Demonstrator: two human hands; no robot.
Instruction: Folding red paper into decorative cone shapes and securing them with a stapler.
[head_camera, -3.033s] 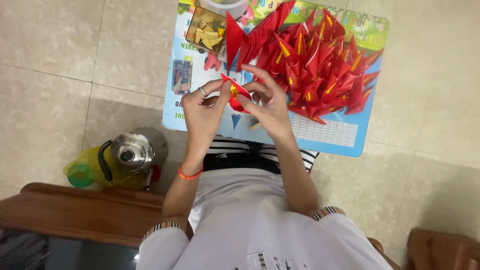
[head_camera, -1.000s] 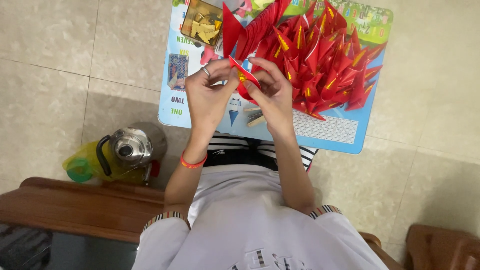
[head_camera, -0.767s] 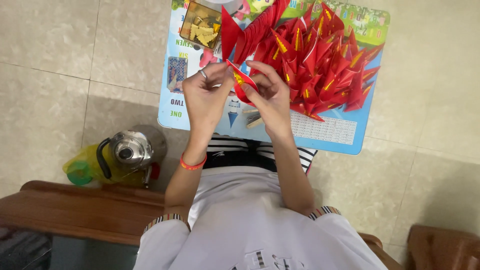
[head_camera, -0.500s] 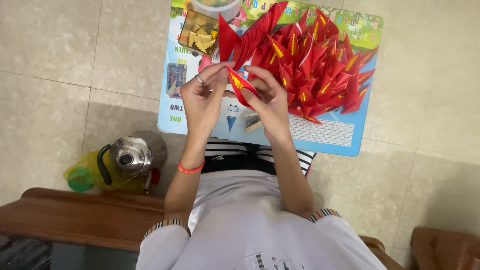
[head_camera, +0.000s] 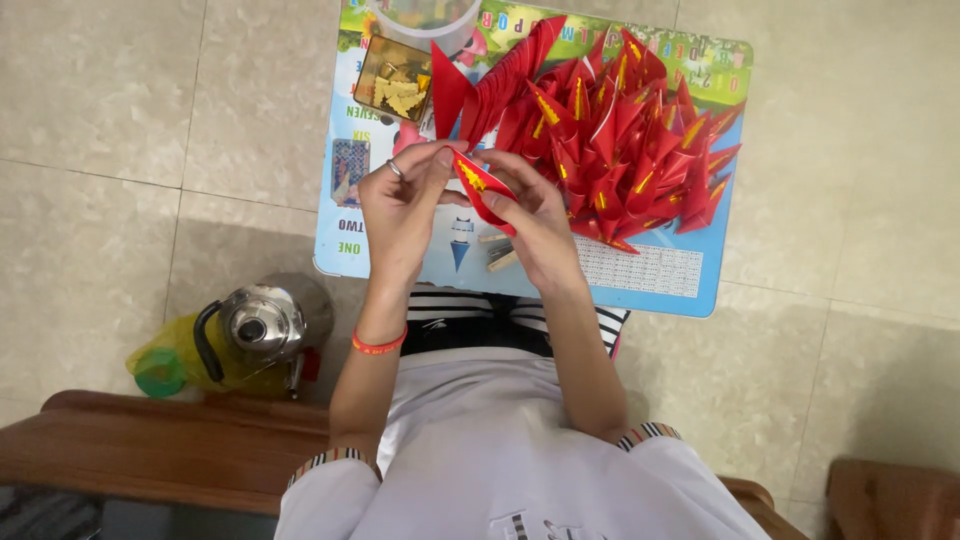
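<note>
Both of my hands hold one folded red paper piece (head_camera: 478, 185) with a yellow mark, above the near edge of a small blue children's table (head_camera: 650, 285). My left hand (head_camera: 400, 205), with a ring on one finger and an orange band at the wrist, pinches its left tip. My right hand (head_camera: 535, 225) grips its right side from below. Just beyond my hands, a large heap of similar red folded paper pieces (head_camera: 610, 140) covers the table's middle and right.
A small box of yellowish bits (head_camera: 395, 80) and a clear container (head_camera: 420, 15) stand at the table's far left. Two wooden clips (head_camera: 497, 252) lie under my hands. A steel kettle (head_camera: 262, 322) and a yellow-green bottle (head_camera: 165, 362) sit on the tiled floor at left, by a wooden bench (head_camera: 150, 450).
My hands stayed together on the red piece, turning and pressing it; the fingers shifted slightly. The view drifted a little, and the heap has not moved.
</note>
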